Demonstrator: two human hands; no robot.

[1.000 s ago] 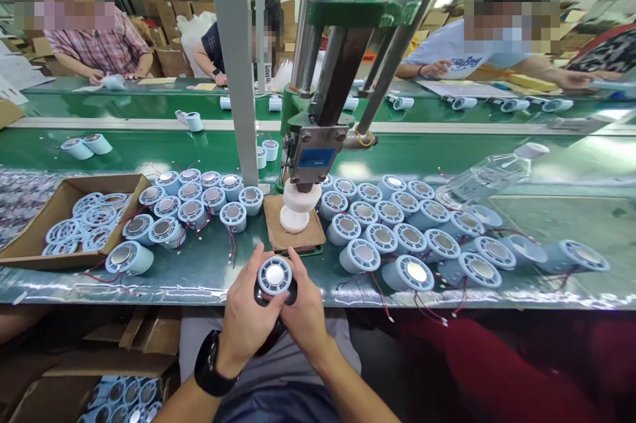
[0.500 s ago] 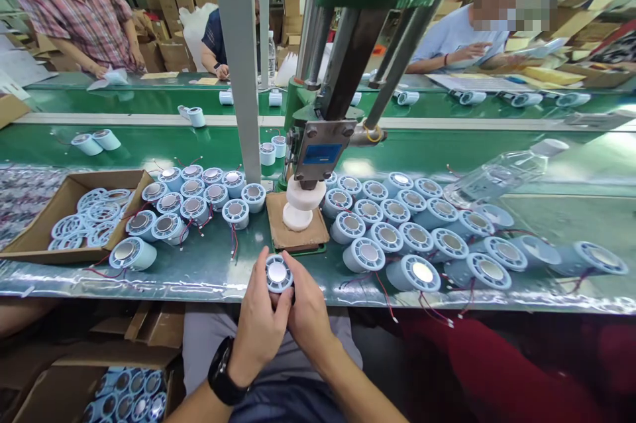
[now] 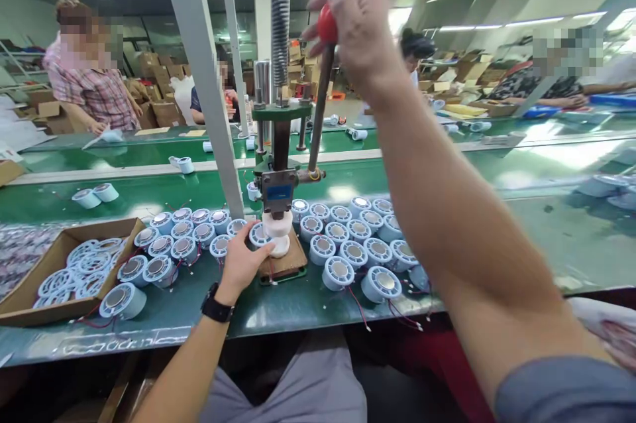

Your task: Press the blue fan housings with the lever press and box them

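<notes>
My left hand, with a black band on its wrist, has thumb and fingers around a light blue cylindrical motor housing. The housing is held at the left side of the hand press, beside its white upper pad and white lower pad. Up high, my right hand wraps around the red ball knob of the press lever; its fingers are partly blurred. The lever stands nearly upright.
Rows of similar housings with thin wires stand left and right of the press. A cardboard box holds light blue rings. A grey post rises behind. Several people are across the green conveyor.
My hands have parted. The left has carried the housing forward to the press pads; the right has let go of it and risen to the lever knob. The view has tilted up.
</notes>
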